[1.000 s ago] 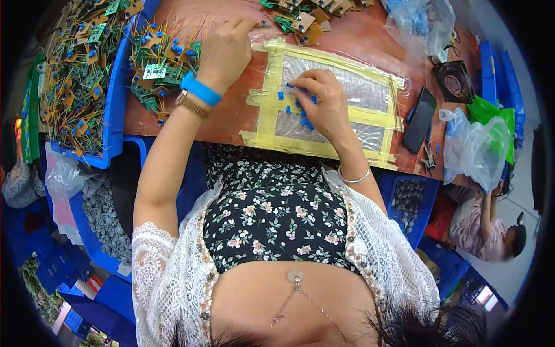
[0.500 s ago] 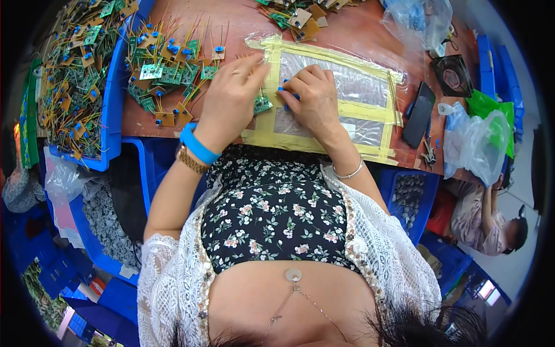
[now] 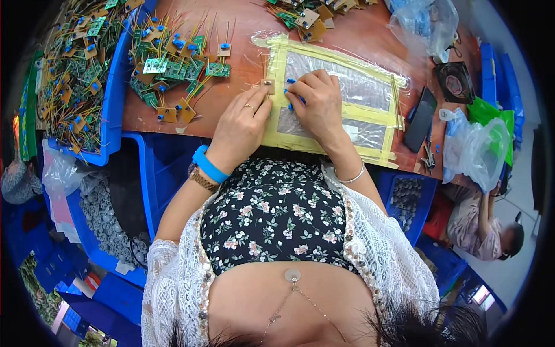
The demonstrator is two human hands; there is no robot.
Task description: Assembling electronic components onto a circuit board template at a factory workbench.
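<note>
My left hand [image 3: 244, 120] lies at the left edge of a clear plastic sheet [image 3: 361, 92] framed with yellow tape. Its fingertips press on a small brown circuit board [image 3: 267, 87] that has a dark part in its middle and thin wires running off its far side. Just to the right, my right hand [image 3: 318, 107] is closed, thumb and fingers pinched at small blue plastic pieces [image 3: 291, 89]. More of these pieces sit under its fingers, partly hidden. Wired green and brown boards [image 3: 173, 69], several with blue pieces on them, are heaped left of my hands.
A blue bin [image 3: 113, 115] full of wired boards stands on the left. Another board pile [image 3: 309, 23] lies at the far side. On the right are a phone [image 3: 420, 118], keys [image 3: 428, 157], a black fan [image 3: 454, 82] and plastic bags [image 3: 477, 147]. Someone sits beyond.
My left hand has come down and toward the right hand, and the brown board now shows at its fingertips. My right hand stays almost in place over the blue pieces.
</note>
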